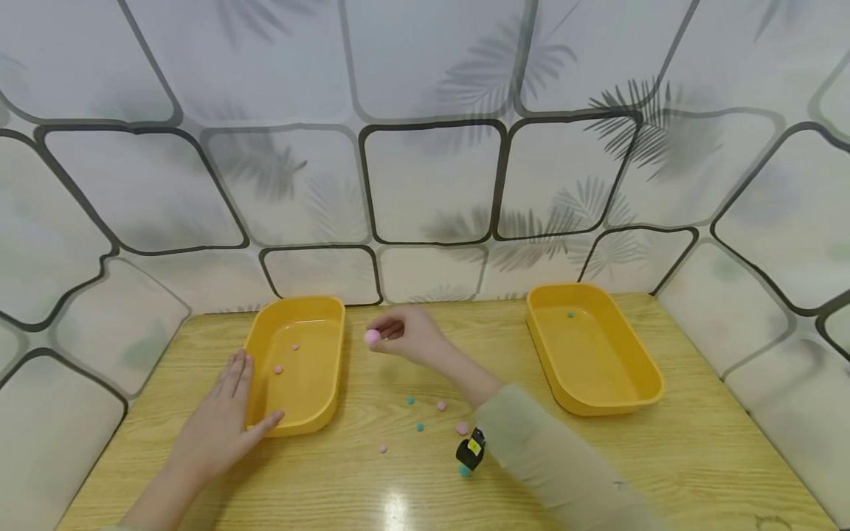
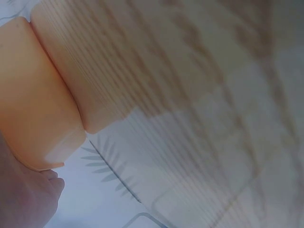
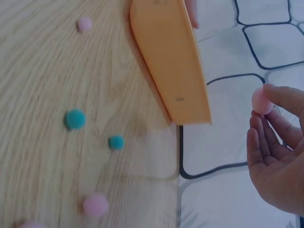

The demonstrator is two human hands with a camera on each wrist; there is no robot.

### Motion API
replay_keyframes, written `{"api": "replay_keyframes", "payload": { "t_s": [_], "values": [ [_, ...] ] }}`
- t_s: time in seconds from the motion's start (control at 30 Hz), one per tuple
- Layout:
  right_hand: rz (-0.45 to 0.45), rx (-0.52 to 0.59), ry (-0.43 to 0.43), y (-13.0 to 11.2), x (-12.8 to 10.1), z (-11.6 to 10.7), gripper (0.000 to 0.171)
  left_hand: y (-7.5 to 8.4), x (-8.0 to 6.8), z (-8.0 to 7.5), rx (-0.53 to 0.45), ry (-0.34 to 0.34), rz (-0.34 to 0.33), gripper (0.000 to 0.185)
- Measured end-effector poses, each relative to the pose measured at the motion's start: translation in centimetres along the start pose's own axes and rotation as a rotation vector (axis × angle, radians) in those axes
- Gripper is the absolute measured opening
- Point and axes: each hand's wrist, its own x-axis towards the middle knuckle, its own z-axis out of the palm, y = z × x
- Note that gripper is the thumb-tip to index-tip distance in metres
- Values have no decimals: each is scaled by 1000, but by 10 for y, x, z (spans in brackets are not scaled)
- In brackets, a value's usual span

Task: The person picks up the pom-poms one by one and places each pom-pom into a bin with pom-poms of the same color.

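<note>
**Pink pompom pinched above the bench, beside the left tray**

Your right sleeve [image 1: 558,457] fills the near edge of the head view, with a small black and yellow device [image 1: 471,450] at the wrist. Your right hand [image 1: 408,335] is raised over the wooden bench [image 1: 697,457], and its grip pinches a pink pompom [image 1: 372,337] between thumb and fingertips, just to the right of the left yellow tray [image 1: 312,420]. Your wrist view shows the same pompom [image 3: 261,101] held at the fingertips [image 3: 285,95], with the tray's end wall [image 3: 175,61] close by.

Your left hand [image 1: 222,417] lies with fingers straight and spread against the tray's near left corner, thumb on the front rim. Two small pink pompoms [image 1: 279,369] lie inside that tray.

Loose on the bench between the trays lie several pink pompoms [image 1: 462,428] and teal pompoms [image 1: 420,427]. Your right yellow tray [image 1: 637,398] stands well apart, with one teal pompom [image 1: 569,315] in it.
</note>
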Motion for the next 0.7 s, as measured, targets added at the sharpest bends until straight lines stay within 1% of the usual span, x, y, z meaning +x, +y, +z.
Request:
{"api": "replay_keyframes", "payload": {
  "t_s": [0.2, 0.3, 0.5, 0.7],
  "values": [
    [-43, -10, -45, -8, 3, 20, 26, 0, 0, 0, 4, -3, -2, 107],
    [-57, 6, -61, -11, 5, 31, 26, -1, 0, 1, 8, 1, 0, 107],
    [-31, 40, -78, -16, 8, 48, 27, -1, 0, 1, 9, 17, 12, 106],
    [-15, 68, -79, -14, 10, 64, 26, -1, -1, 3, 7, 40, 21, 104]
  ]
}}
